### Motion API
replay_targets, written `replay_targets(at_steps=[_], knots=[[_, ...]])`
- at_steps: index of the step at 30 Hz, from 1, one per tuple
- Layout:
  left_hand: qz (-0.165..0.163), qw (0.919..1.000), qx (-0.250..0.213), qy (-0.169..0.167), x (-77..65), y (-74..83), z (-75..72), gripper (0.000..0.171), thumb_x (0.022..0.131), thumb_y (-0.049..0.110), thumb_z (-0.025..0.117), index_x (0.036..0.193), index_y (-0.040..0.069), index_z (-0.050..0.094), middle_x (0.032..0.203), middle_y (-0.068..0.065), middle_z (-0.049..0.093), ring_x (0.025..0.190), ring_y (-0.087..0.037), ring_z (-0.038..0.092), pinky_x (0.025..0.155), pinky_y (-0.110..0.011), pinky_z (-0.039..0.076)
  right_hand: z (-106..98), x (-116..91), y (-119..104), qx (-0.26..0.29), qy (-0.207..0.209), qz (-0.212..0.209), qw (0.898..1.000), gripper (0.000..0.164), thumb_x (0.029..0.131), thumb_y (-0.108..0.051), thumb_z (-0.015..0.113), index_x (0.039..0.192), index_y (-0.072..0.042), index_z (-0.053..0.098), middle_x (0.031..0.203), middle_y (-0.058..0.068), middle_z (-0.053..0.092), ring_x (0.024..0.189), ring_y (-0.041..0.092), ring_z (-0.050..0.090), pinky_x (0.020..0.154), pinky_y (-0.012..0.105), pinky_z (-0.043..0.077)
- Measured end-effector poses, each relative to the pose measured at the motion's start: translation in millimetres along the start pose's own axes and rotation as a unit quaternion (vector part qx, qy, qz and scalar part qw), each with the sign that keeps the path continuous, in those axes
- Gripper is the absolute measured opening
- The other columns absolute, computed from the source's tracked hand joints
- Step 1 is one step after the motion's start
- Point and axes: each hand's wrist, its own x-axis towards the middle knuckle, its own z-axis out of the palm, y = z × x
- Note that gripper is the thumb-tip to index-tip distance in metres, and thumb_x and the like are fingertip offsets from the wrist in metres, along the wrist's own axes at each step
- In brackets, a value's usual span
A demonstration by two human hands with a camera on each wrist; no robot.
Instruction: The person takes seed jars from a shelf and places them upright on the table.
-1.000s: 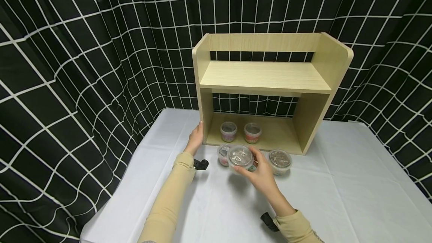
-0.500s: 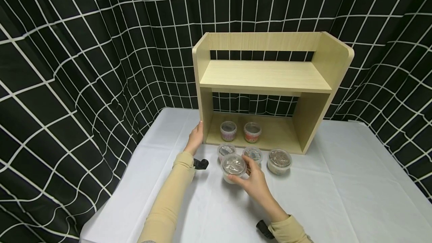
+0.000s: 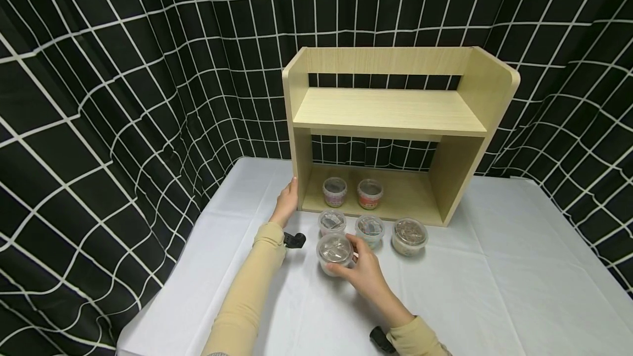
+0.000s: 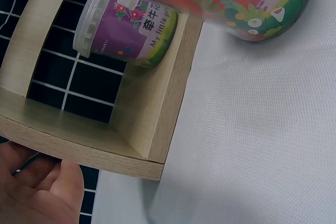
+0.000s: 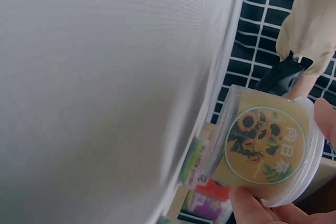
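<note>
My right hand [image 3: 367,274] holds a round clear plastic tub [image 3: 334,250] by its rim, thumb on one side and fingers on the other. In the right wrist view this tub [image 5: 262,148] shows a yellow label with sunflowers. It is in front of a red-labelled tub [image 4: 231,3], and whether it touches the tabletop cannot be told. My left hand [image 3: 285,203] rests against the outer left side of a light wooden shelf [image 3: 388,111]; in the left wrist view its fingertips [image 4: 71,174] touch that side panel.
Two tubs stand on the lower board: a purple-labelled one [image 3: 334,193] and a red-labelled one [image 3: 370,195]. Before the shelf, on white cloth [image 3: 494,290], are a middle tub [image 3: 370,229] and a wider one [image 3: 410,237]. Black grid-patterned curtain [image 3: 148,98] surrounds the table.
My right hand has brought the sunflower tub leftward and nearer to me, uncovering the middle tub behind it. My left hand stays at the shelf's side.
</note>
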Motion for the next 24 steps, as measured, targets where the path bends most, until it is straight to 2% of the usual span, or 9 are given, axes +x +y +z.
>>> replay_targets(at_steps=[11,24], knots=[[-0.003,1.0000,-0.006,-0.003,-1.2,1.4,-0.5,0.076,0.094,0.062,0.018,0.145,0.006,0.029,0.147,-0.013,0.029,0.134,-0.031,0.023,0.109,-0.043,0.021,7.7,1.7,-0.7,-0.016,-0.013,-0.025,0.999,0.077,0.066,-0.020,0.086,0.124,0.008,0.045,0.118,0.022,0.052,0.108,0.035,0.052,0.087,0.045,0.048],[-0.004,1.0000,-0.009,-0.001,-1.2,1.3,0.2,0.076,0.095,0.062,0.019,0.145,0.006,0.031,0.147,-0.013,0.030,0.134,-0.030,0.024,0.109,-0.042,0.021,7.7,3.8,2.7,-0.016,-0.032,-0.018,0.999,0.077,0.066,-0.020,0.085,0.124,0.009,0.044,0.121,0.024,0.051,0.111,0.037,0.050,0.090,0.045,0.046]])
